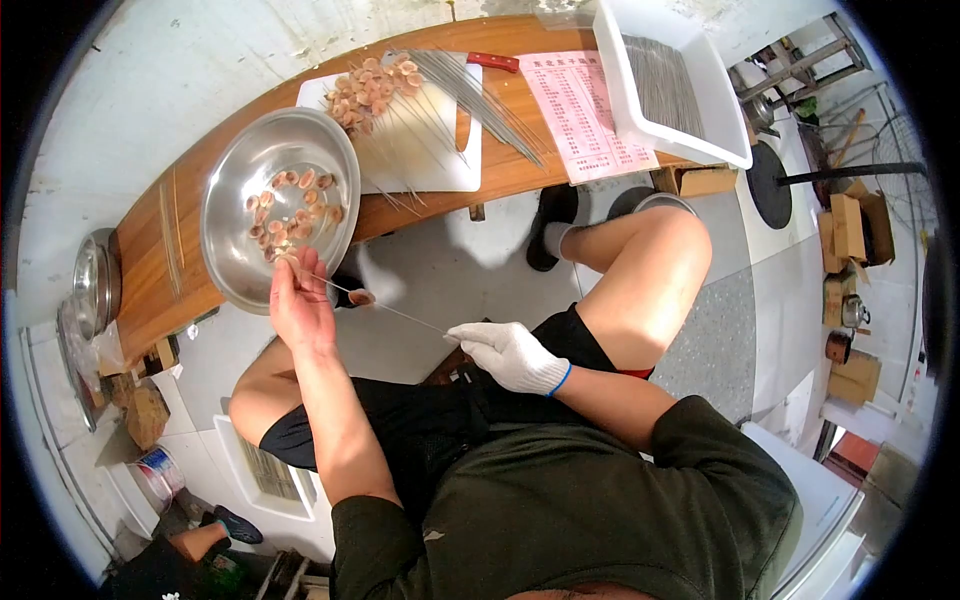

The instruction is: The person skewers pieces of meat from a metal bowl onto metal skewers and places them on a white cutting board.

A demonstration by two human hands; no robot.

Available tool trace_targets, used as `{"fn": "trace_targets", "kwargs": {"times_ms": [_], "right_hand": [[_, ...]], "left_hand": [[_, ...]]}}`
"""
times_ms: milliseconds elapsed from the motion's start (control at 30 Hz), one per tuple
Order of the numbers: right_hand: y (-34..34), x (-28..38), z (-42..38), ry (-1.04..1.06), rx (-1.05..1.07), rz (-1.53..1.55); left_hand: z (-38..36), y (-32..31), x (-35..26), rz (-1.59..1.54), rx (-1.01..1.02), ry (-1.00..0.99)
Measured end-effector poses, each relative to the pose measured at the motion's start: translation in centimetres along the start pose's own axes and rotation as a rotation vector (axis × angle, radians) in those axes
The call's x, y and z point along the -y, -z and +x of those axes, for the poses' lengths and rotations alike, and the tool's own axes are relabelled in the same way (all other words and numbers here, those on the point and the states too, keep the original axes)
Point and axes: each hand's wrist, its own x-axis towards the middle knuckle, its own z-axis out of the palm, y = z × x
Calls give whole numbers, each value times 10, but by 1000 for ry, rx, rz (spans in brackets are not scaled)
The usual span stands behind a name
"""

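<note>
My bare left hand (303, 308) is over the near rim of a steel bowl (226, 235), its fingertips pinched on what looks like a small round meat piece, mostly hidden. Inside the bowl lie several round, pinkish-brown meat pieces (268, 228). My right hand (512, 357), in a white knit glove with a blue cuff edge, is closed around one end of a thin metal skewer (408, 317). The skewer slants up to my left fingertips, and one meat piece (361, 297) is threaded on it between my hands.
On the wooden table (150, 240), a white cutting board (440, 150) carries loaded skewers (372, 92). Bare skewers (490, 110), a red-handled knife (493, 62) and a pink printed sheet (585, 115) lie nearby. A white bin (735, 148) holds more skewers. Another person's foot (238, 525) shows lower left.
</note>
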Motion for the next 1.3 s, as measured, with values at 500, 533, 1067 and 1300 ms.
{"fn": "trace_targets", "kwargs": {"times_ms": [500,533,1067,1300], "right_hand": [[-1,-1,-3,-20,-8,34],[-1,-2,-3,-1,-9,16],[1,-1,-4,16,-9,33],[2,0,-3,-50,3,60]], "left_hand": [[4,7,11,-56,-12,22],[3,7,12,-55,-12,24],[0,8,18,-50,18,42],[-2,3,20,-55,28,43]]}}
